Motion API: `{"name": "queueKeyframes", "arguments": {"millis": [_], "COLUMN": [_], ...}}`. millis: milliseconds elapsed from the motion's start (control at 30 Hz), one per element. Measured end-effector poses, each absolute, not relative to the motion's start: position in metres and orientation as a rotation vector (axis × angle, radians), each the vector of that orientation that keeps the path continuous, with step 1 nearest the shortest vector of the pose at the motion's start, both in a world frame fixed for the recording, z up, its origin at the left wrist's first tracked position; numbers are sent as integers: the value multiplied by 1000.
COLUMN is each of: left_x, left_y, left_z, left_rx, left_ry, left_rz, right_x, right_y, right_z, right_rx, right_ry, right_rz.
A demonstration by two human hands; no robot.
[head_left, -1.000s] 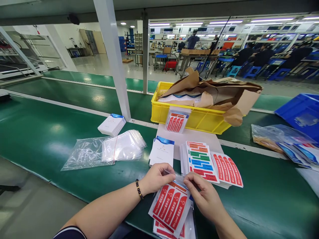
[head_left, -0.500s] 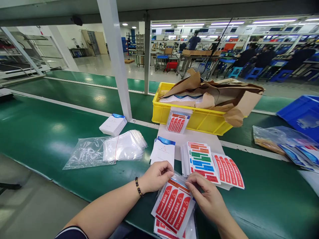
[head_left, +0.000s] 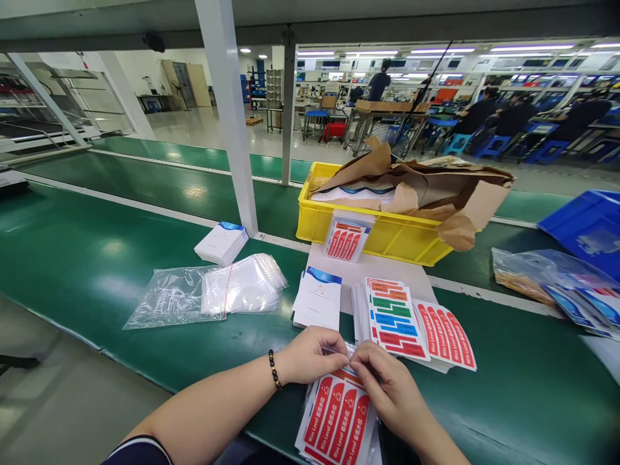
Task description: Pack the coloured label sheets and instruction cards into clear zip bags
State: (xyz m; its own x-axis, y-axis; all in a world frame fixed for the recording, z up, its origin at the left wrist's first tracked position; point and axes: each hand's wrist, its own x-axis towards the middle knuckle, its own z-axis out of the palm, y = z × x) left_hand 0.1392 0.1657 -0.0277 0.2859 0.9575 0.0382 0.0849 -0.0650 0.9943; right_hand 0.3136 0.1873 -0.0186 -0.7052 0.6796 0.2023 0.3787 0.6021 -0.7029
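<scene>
A clear plastic bag (head_left: 374, 444) holding red-and-white label sheets (head_left: 337, 413) lies at the front edge of the bench. My left hand (head_left: 314, 356) pinches the bag's top edge on the left. Close beside it, my right hand (head_left: 387, 382) pinches the same edge, thumb and fingertips pressed together. The fingers partly cover the bag's opening. Just beyond my left hand is a small pile of white booklets (head_left: 317, 302) with blue tops. Past my right hand lie a stack of multicoloured label sheets (head_left: 394, 316) and a fanned stack of red label sheets (head_left: 446, 334).
A yellow crate (head_left: 382, 236) with torn brown paper (head_left: 465, 194) stands behind, a filled packet (head_left: 347, 240) leaning on it. Empty clear bags (head_left: 242, 284) and a booklet stack (head_left: 221, 243) lie left. A blue bin (head_left: 586, 226) sits right. A white post (head_left: 227, 116) rises from the bench.
My right hand has moved left, so the two hands now nearly meet at the bag's top. The front label sheet sits lower, covering more of the sheets beneath it.
</scene>
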Motion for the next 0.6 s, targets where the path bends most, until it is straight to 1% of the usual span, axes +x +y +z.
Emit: {"name": "queueKeyframes", "arguments": {"millis": [100, 200, 267, 367, 467, 600], "left_x": [133, 122, 114, 106, 102, 100], "left_y": [168, 173, 177, 181, 183, 184], "left_z": [-27, -23, -19, -15, -13, -16], "left_rx": [1660, 1958, 2014, 1940, 1904, 1884], "left_ry": [1115, 1248, 1415, 1629, 1678, 1642], "left_rz": [933, 895, 965, 1124, 1227, 1292], "right_x": [314, 312, 309, 304, 301, 297], "right_y": [191, 191, 185, 170, 159, 157], "right_z": [-24, -27, -29, -36, -49, -68], "right_rx": [-773, -743, -740, -726, -735, -816], "right_ry": [-2439, -2464, -2455, -2566, -2820, -2991], "right_rz": [678, 315, 103, -68, -34, 238]}}
